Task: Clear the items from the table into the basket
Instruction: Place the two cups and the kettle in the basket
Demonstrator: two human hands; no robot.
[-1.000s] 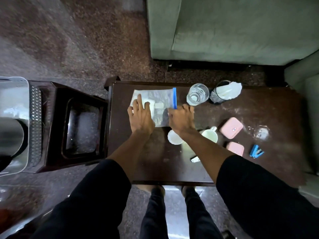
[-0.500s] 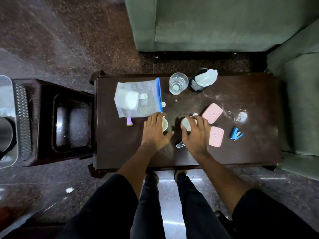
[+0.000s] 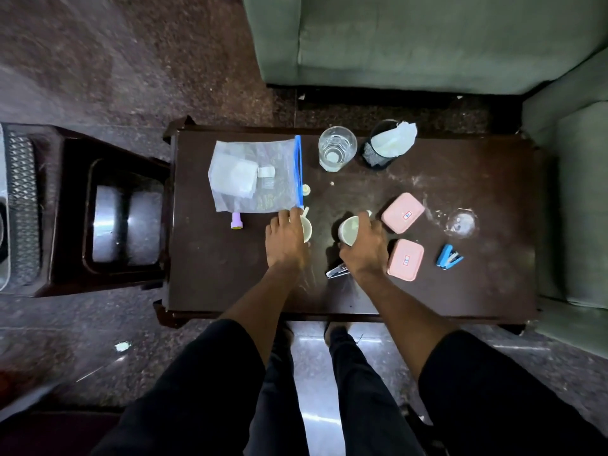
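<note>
On the dark wooden table (image 3: 204, 278) my left hand (image 3: 285, 240) wraps a white cup (image 3: 306, 228). My right hand (image 3: 363, 246) grips a second white cup (image 3: 349, 232), tilted toward me. A clear zip bag (image 3: 255, 174) with a blue seal lies at the back left, a small purple cap (image 3: 237, 221) just below it. Also on the table are a drinking glass (image 3: 337, 148), a black mesh cup with tissue (image 3: 383, 149), two pink boxes (image 3: 403, 217) (image 3: 405, 260), a blue stapler (image 3: 449, 256), a metal clip (image 3: 336, 270). The grey basket (image 3: 19, 205) is at the far left edge.
A dark stool (image 3: 108, 209) stands between the table and the basket. A green sofa (image 3: 411, 41) runs along the back and right side. A clear lid or wet patch (image 3: 460, 222) sits at the table's right. My legs are below the near edge.
Both hands left the zip bag and came back to the two white cups. They hovered over the cups half a second ago and now close around them.
</note>
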